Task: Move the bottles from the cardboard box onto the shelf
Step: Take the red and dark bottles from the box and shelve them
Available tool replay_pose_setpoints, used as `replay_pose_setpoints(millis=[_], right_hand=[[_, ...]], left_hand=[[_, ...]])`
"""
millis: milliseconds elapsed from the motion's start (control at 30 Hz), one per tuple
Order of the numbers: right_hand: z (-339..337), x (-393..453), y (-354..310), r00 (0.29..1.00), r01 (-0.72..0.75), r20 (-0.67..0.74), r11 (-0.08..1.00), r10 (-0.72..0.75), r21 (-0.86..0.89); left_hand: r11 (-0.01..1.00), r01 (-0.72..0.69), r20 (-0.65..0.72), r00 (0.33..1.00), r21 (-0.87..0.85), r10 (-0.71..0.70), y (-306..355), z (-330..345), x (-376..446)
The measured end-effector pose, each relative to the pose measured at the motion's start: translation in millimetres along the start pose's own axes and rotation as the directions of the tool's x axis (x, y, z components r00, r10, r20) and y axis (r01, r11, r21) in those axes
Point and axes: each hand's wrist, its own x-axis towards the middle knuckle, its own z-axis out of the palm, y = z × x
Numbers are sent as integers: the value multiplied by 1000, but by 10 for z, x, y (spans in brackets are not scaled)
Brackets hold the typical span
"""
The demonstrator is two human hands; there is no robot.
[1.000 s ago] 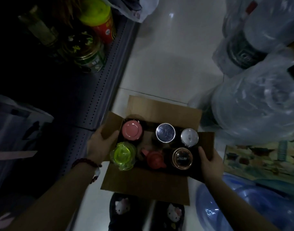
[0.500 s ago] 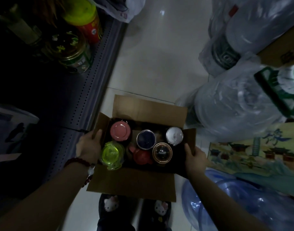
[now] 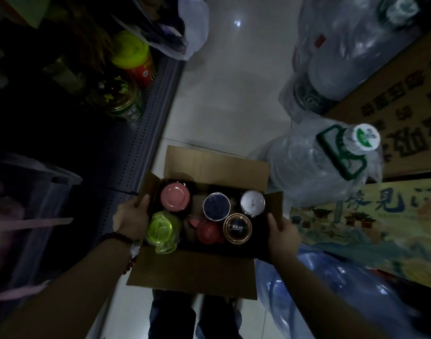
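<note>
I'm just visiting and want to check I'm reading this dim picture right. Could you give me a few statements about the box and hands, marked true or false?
1. Both hands hold the cardboard box by its sides. True: left hand, right hand.
2. The box holds six bottles. True.
3. The yellow-green bottle stands on the shelf. False: it is in the box, nearest the left hand.
4. The pink-lidded bottle lies on the floor. False: it is in the box.

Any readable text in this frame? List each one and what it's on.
"見": large blue character on the illustrated panel; the characters beside it are unclear.
Cardboard carton: large dark characters, upside down, not legible.
Black-lidded bottle: small lid print, blurred.
Red jar, green-labelled jar: labels too blurred.
</note>
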Motion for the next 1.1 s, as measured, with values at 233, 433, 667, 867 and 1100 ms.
replay_pose_setpoints(millis=[233,433,667,867,1100], right_hand=[[-843,-491,-690,998,63,19,997,-62,-38],[-1551,-787,-1350,994,112,18,983,-111,-147],[-2317,-1159,-1941,984,173,-14,973,-177,-156],[-2851,-1526,-2170,987,130,-79,980,-143,-154],[-3341,-2082,-2100,985,13,-171,993,-34,-121]], left_hand=[[998,57,-13,998,-15,-57,493,-654,-687],[999,18,-41,999,27,-17,1036,-1201,-1256],[997,-67,-93,994,-25,65,1585,-1737,-1929],[989,-148,-72,987,-18,147,1994,-2086,-2401],[959,-277,20,961,59,276,2182,-2287,-2878]])
